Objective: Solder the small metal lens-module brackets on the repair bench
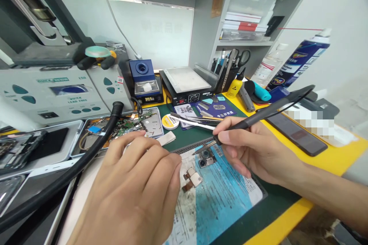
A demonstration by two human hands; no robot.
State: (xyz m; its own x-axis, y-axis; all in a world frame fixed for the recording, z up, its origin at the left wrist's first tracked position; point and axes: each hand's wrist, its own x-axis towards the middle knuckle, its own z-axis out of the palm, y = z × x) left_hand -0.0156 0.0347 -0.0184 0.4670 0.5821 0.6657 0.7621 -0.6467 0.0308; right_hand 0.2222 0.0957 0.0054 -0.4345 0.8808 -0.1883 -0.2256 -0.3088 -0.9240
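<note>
My right hand (244, 145) grips a soldering iron (253, 118) like a pen. Its black handle slopes up to the right, with a cable at the back, and its thin metal tip points down left. Just right of the tip lies a small phone camera module (203, 162) with dark round lenses. Closer to me is another small module (196, 176) with brown flex connectors, pale side up. Both lie on a stained white and blue mat (227, 195). Left of them is my left hand (138, 187), back towards me, fingers curled; anything in its fingers is hidden.
A black hose (83, 157) from the grey soldering station (54, 95) crosses the left side. Trays of circuit boards (132, 126) lie behind my left hand. A heating plate (186, 80) stands at the back. On the right are a phone (296, 132) and a spray can (299, 61).
</note>
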